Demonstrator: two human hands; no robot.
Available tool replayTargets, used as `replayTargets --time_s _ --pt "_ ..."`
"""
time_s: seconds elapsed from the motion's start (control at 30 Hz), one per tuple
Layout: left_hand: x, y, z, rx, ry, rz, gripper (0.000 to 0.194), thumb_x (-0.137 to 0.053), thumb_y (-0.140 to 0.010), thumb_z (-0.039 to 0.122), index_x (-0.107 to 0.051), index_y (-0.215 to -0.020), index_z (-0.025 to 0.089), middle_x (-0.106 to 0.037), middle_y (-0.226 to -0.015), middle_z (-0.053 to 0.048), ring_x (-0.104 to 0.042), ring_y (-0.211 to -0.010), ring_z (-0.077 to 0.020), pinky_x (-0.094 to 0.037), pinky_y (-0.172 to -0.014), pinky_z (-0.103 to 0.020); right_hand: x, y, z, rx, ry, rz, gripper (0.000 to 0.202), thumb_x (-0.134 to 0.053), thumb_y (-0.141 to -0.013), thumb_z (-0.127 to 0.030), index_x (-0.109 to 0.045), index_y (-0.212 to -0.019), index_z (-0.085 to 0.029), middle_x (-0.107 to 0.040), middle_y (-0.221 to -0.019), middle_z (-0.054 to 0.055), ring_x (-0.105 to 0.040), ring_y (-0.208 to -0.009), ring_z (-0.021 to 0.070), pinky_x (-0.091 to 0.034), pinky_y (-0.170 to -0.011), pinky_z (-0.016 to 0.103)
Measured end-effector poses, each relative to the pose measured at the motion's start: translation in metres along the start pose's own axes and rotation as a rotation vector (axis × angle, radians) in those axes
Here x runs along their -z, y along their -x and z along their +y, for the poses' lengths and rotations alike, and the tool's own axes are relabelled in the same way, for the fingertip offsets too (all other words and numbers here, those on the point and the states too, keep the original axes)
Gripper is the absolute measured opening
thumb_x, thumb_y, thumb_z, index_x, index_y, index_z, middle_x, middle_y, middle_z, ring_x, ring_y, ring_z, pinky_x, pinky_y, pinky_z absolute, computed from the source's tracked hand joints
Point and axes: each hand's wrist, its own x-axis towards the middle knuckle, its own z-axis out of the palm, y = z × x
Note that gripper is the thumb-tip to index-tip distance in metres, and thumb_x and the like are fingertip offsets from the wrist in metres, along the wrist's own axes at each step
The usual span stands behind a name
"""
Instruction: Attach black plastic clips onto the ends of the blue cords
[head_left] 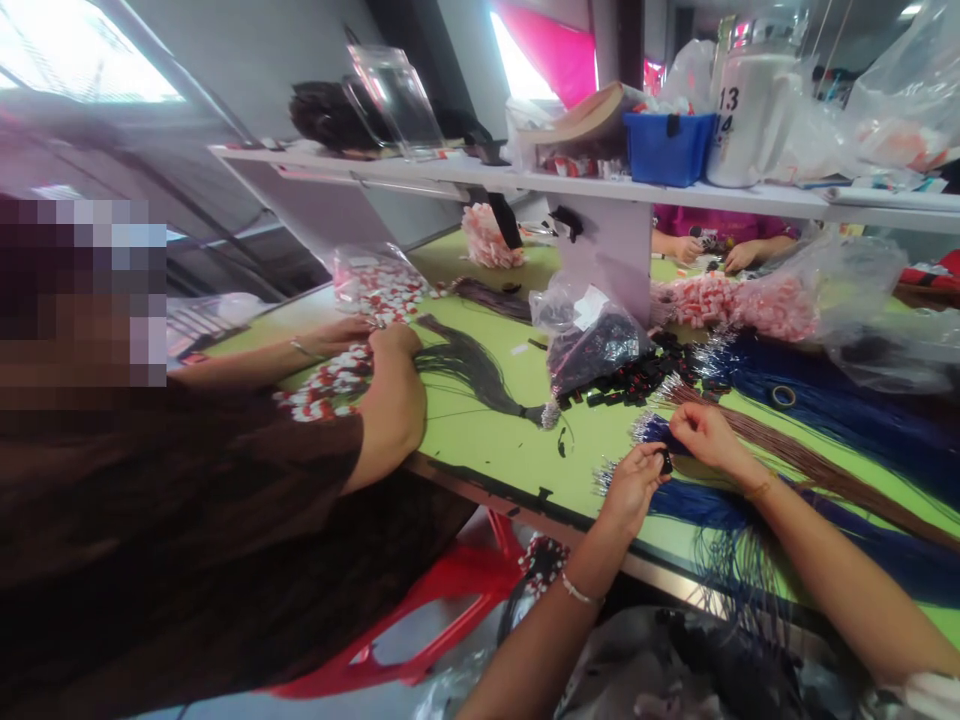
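Observation:
My left hand pinches a small black piece over the front edge of the green table. Close beside it on the right, my right hand has its fingers pressed together; what they hold is too small to make out. Below and around both hands lie bundles of dark blue wires with silvery tips. A bundle of brown wires runs off to the right behind my right hand. Beyond my hands is a heap of black connectors.
At the left, a co-worker handles red and white pieces. A shelf carries a blue bin and a white jug. A red stool stands below the table. Another person's hands show behind.

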Motion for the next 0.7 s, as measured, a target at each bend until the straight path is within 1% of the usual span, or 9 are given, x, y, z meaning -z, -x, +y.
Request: replayTargets --time_s 0.1,0.2,0.37,0.57,0.7 --pt "0.0 -0.001 0.0 -0.005 0.02 -0.014 0.036 -0.081 -0.059 0.031 -0.065 -0.087 0.014 -0.063 -0.081 -0.004 -0.056 -0.071 -0.0111 -0.044 -0.069 -0.025 -0.002 0.024 0.005 -0.061 -0.073 -0.026 0.014 -0.049 -0.077 -0.024 -0.054 -0.066 -0.016 -0.053 -0.059 -0.003 -0.043 -0.053 0.0087 -0.034 -0.051 0.019" --pt "-0.001 0.0 0.0 0.001 0.027 -0.014 0.037 -0.08 -0.06 0.03 -0.065 -0.089 0.014 -0.065 -0.082 -0.005 -0.057 -0.071 -0.0118 -0.044 -0.069 -0.025 -0.005 0.037 0.007 -0.064 -0.071 -0.037 0.015 -0.048 -0.077 -0.024 -0.052 -0.065 -0.017 -0.051 -0.058 -0.004 -0.041 -0.052 0.0086 -0.033 -0.051 0.02" --pt "-0.001 0.002 0.002 0.001 0.027 -0.017 0.037 -0.08 -0.06 0.03 -0.064 -0.09 0.014 -0.065 -0.079 -0.004 -0.059 -0.073 -0.0125 -0.045 -0.071 -0.025 -0.008 0.042 0.004 -0.039 0.024 -0.022 0.014 -0.048 -0.076 -0.022 -0.051 -0.063 -0.017 -0.051 -0.056 -0.004 -0.041 -0.051 0.0086 -0.03 -0.05 0.02" --pt "0.002 0.0 0.0 -0.001 0.003 -0.023 0.037 -0.08 -0.06 0.03 -0.065 -0.09 0.015 -0.065 -0.083 -0.004 -0.058 -0.073 -0.0119 -0.045 -0.073 -0.026 -0.009 0.045 0.0 -0.058 0.127 -0.019 0.015 -0.049 -0.077 -0.025 -0.051 -0.063 -0.018 -0.05 -0.053 -0.004 -0.039 -0.048 0.0085 -0.026 -0.047 0.02" --pt "0.003 -0.002 -0.002 -0.003 -0.022 -0.027 0.037 -0.079 -0.061 0.031 -0.065 -0.091 0.015 -0.065 -0.084 -0.005 -0.058 -0.073 -0.0123 -0.045 -0.072 -0.026 -0.009 0.046 -0.002 -0.062 0.156 0.001 0.016 -0.05 -0.077 -0.025 -0.05 -0.063 -0.018 -0.05 -0.052 -0.004 -0.04 -0.047 0.0088 -0.025 -0.047 0.02"
